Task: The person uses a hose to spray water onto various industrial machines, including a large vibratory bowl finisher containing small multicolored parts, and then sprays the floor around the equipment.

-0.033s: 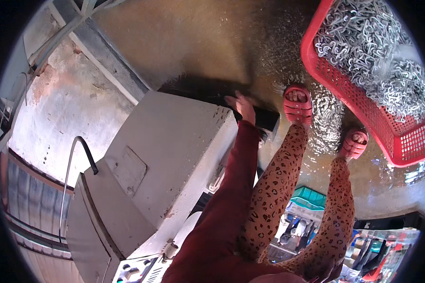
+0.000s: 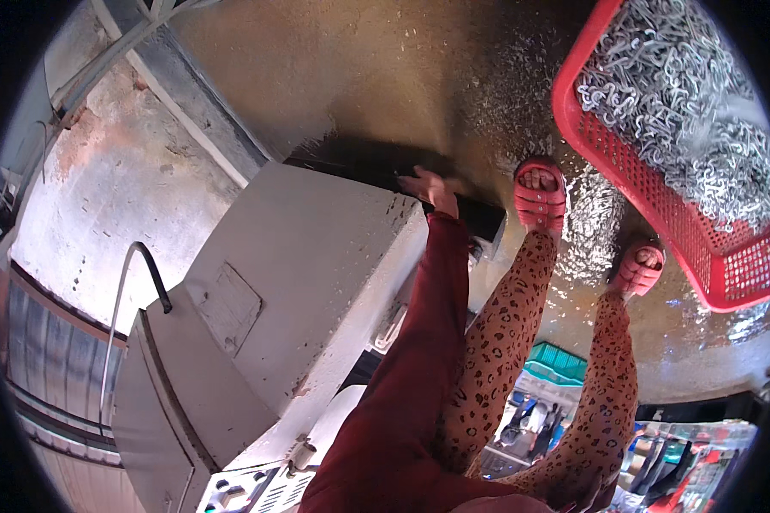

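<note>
My left hand (image 2: 435, 190) reaches out past the far right corner of a grey metal machine housing (image 2: 308, 231). Its fingers are extended to the left, spread apart, above a dark box-like ledge (image 2: 485, 224) beside the machine. I see nothing held in them, and whether the fingertips touch the ledge I cannot tell. A maroon sleeve (image 2: 419, 342) covers that arm. My right hand does not show.
At the far right a red plastic basket (image 2: 612, 147) holds a heap of small bent metal hooks (image 2: 701, 128). My feet in red sandals (image 2: 540, 192) stand on the wet brown floor (image 2: 351, 68). A green basket (image 2: 558, 365) lies behind my legs. A curved black-ended pipe (image 2: 150, 269) rises at the left.
The whole view has shifted slightly. The fingers of my left hand have moved a little to the left over the ledge.
</note>
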Demonstrator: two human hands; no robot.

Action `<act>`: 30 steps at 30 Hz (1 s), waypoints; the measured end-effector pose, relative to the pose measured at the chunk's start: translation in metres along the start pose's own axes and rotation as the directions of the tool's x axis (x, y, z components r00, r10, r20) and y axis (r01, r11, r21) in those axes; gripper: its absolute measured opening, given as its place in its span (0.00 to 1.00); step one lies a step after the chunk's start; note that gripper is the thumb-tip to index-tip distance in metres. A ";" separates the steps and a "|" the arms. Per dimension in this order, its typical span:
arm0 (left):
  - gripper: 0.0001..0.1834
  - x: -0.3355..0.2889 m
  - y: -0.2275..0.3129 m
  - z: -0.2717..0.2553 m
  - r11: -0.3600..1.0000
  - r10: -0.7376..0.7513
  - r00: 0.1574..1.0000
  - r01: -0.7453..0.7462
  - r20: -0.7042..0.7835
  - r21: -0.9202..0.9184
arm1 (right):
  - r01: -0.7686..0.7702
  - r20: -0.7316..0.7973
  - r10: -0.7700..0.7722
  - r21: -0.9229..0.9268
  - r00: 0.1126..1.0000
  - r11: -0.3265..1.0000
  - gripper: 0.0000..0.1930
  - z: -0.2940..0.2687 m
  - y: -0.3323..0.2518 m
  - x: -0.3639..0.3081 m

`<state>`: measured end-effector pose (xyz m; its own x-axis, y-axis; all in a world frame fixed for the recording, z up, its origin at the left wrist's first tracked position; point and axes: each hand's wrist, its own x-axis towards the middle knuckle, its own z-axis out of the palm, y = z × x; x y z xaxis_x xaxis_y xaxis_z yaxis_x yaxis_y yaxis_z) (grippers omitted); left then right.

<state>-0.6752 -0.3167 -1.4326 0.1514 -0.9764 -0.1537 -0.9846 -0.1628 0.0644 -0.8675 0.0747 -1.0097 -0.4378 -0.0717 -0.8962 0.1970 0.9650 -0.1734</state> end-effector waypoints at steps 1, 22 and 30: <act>0.33 0.014 0.002 0.007 0.992 -0.128 0.987 0.129 -0.101 0.001 | 0.016 0.001 -0.016 -0.013 1.000 1.000 0.45 0.001 0.002 0.003; 0.15 -0.064 0.098 -0.014 0.769 0.155 0.988 -0.113 0.012 -0.630 | 0.143 -0.035 -0.157 -0.256 0.987 0.956 0.42 -0.007 0.005 -0.006; 0.13 -0.050 0.111 0.011 0.862 0.238 0.967 -0.255 -0.095 -0.437 | 0.161 -0.046 -0.177 -0.238 0.983 0.958 0.41 -0.006 0.013 -0.026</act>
<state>-0.7926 -0.2839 -1.4288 -0.0793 -0.9961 -0.0399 -0.8493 0.0465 0.5259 -0.8590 0.0910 -0.9865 -0.5060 -0.2298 -0.8313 -0.0910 0.9727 -0.2135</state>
